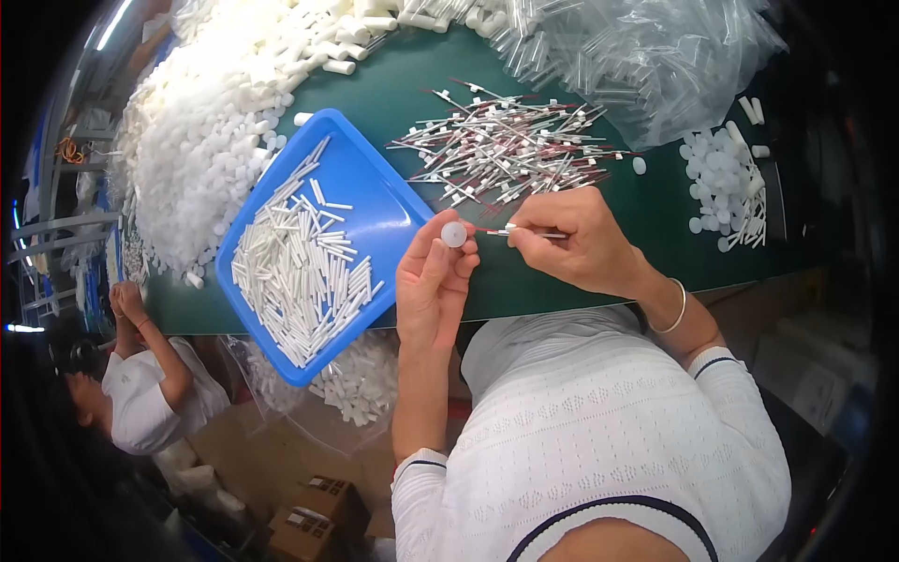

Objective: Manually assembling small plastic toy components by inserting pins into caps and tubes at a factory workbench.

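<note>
My left hand (426, 286) pinches a small round translucent white cap (453, 234) between thumb and fingers, its flat face turned up. Just to the right, my right hand (585, 242) grips a thin metal rod (493, 231) with a white collar and a reddish tip. The rod's tip points at the cap's edge; I cannot tell whether it touches. Beyond both hands lies a loose pile of similar rods (510, 145) with white collars and red ends. A blue tray (389, 201) left of my left hand holds many short white tubes (304, 272).
White caps (201, 178) and thicker white cylinders (234, 56) heap up at the far left. A clear bag of transparent tubes (646, 56) lies at the back right. More caps (716, 178) sit on the green table (562, 281) at right. Another person (154, 384) is at the left.
</note>
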### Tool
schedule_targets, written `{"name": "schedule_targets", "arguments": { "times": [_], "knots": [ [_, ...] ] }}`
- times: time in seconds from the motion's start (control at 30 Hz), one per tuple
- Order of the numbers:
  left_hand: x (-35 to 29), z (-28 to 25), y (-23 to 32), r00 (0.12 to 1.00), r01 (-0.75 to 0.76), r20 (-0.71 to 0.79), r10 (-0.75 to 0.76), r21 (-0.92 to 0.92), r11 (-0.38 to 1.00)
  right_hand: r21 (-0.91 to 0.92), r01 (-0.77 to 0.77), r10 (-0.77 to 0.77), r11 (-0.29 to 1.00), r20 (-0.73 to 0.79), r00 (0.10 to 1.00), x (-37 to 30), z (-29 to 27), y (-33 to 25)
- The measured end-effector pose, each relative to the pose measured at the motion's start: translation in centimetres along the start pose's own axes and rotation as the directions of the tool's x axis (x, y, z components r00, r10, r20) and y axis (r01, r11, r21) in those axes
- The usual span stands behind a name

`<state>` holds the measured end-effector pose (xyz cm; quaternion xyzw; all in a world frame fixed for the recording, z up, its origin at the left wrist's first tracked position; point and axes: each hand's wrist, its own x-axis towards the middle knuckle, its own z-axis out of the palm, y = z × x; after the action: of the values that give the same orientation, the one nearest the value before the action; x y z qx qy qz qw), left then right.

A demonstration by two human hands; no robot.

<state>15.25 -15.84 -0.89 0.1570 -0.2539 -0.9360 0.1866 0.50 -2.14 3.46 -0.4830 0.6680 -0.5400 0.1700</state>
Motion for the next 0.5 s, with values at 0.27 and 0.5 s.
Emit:
{"name": "schedule_targets", "arguments": {
  "times": [0.27, 0.5],
  "knots": [
    [-0.2, 0.9, -1.1, 0.999, 0.0, -0.052, 0.002, 0.029, 1.0, -0.005, -0.003, 0.003, 1.0, -0.006, 1.0, -1.0, -0.3, 0.2],
    [0.0, 0.8, -1.1, 0.999, -0.011, -0.043, 0.012, 0.026, 1.0, 0.019, -0.011, 0.011, 1.0, 0.02, 1.0, -0.8, -0.4, 0.8]
  ]
}}
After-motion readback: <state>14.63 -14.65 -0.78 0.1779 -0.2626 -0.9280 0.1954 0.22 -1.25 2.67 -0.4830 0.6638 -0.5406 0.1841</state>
